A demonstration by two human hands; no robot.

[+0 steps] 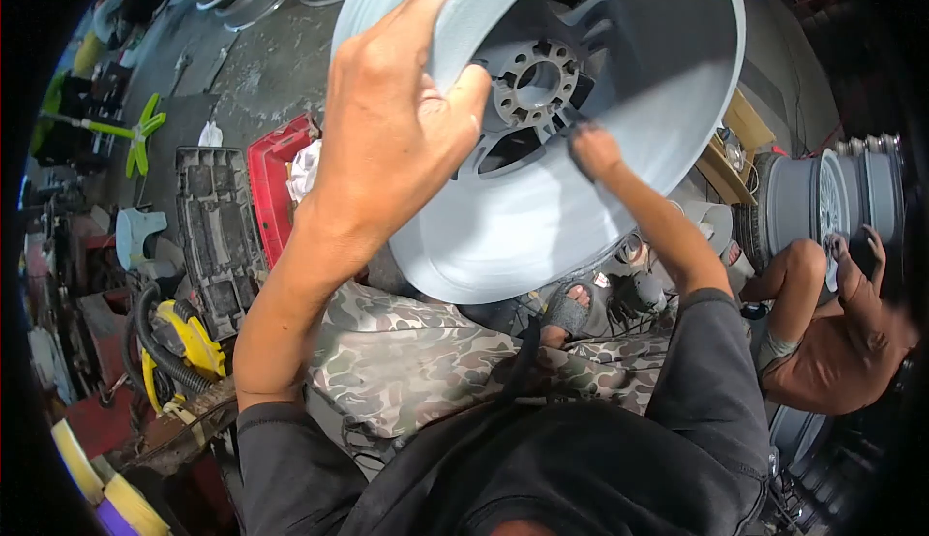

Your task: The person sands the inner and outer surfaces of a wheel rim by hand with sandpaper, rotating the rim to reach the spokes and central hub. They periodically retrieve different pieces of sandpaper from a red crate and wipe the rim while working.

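A large grey alloy wheel rim [523,236] is tilted in front of me, its open barrel facing me. My left hand [402,110] is closed over the near upper edge of the barrel, thumb on the inner side. Reaching inside the barrel, my right hand [595,152] is closed at the lower right of the bolt-hole hub [537,83], close to the spokes. Something dark shows at its fingers, but I cannot tell what it is.
Another person [837,342] crouches at the right beside more wheel rims [803,202]. A red bin [281,183] and a black ribbed plastic panel [215,236] lie to the left, with a yellow machine and hose [184,342] below. A cardboard box [745,139] stands behind the rim.
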